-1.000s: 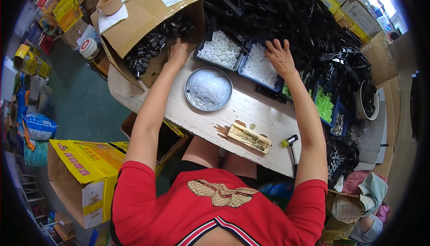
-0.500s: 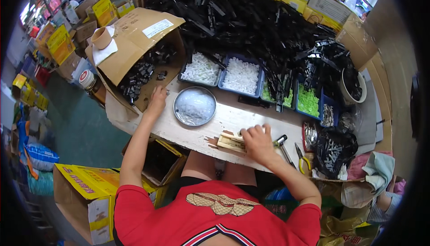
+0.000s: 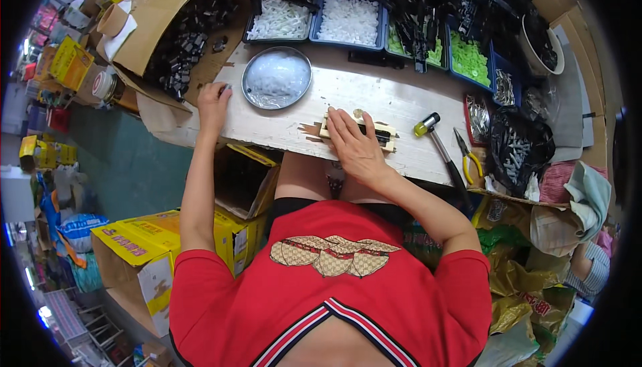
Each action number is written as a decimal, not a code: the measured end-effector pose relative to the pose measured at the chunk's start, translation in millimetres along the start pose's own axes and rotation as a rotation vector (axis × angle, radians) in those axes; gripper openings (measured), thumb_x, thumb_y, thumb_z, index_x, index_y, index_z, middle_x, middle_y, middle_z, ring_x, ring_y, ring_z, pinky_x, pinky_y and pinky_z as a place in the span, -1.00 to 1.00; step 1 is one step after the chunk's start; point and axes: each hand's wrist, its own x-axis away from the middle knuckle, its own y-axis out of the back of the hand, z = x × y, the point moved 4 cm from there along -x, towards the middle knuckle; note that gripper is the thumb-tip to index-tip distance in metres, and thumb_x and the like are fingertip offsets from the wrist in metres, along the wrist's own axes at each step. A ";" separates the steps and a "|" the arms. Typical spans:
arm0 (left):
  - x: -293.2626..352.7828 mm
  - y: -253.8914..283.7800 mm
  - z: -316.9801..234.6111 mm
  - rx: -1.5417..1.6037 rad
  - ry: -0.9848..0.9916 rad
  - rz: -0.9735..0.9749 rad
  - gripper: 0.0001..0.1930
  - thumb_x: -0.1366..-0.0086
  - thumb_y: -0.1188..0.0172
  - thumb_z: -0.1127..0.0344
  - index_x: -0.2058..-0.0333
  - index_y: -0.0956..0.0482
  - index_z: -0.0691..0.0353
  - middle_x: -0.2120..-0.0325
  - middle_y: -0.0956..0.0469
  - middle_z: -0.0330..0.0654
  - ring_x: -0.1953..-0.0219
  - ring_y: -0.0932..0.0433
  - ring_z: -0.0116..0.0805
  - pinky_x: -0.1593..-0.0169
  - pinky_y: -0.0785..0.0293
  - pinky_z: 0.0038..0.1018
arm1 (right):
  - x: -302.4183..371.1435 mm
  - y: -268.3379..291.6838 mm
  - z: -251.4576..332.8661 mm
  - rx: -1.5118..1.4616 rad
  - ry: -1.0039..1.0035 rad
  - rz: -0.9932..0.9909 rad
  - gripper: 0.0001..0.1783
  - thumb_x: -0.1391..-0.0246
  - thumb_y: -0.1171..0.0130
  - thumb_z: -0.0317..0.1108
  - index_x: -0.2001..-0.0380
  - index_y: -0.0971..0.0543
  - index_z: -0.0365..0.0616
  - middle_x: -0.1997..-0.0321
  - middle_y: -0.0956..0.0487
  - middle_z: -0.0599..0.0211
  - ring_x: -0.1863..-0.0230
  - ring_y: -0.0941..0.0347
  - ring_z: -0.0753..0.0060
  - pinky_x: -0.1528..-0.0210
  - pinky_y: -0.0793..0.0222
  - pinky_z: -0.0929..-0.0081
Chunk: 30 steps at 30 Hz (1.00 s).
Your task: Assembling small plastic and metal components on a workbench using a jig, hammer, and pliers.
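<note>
My right hand (image 3: 358, 145) lies over a cream-coloured wooden block (image 3: 332, 128) at the table's front edge, fingers stretched out across its top. A black part (image 3: 383, 137) shows in the block's slot beside my fingers; the rest of it is hidden under the hand. My left hand (image 3: 212, 109) rests at the table's left side, next to the carton of black pieces. Its thumb and fingers are pinched together, with a tiny greyish thing (image 3: 227, 89) at the tips, too small to name. Close to it stands a round metal dish (image 3: 305, 93) holding clear plastic and small whitish pieces.
Right of the block lie a hammer (image 3: 438, 143) and yellow-handled pliers (image 3: 473, 162). Blue trays of white pieces (image 3: 348, 19) and green pieces (image 3: 469, 58) line the back, below heaped black strips. An open carton (image 3: 150, 19) with black pieces (image 3: 185, 59) stands at left.
My right hand has moved from the block's right end, by the hammer, to lie flat over its middle. The view has shifted downward. My left hand stays near the carton.
</note>
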 end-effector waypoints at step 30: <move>48.1 -74.9 -174.7 1.107 0.393 0.639 -0.89 0.01 -0.26 0.53 0.48 -0.50 0.34 0.50 -0.31 -0.35 0.56 -0.38 -0.65 0.53 -0.33 -0.72 | 8.7 15.0 -36.8 -0.775 -0.308 -0.381 -0.84 -0.06 0.01 -0.38 0.31 -0.50 -0.17 0.25 -0.50 0.33 0.16 -0.34 0.33 0.07 -0.09 0.43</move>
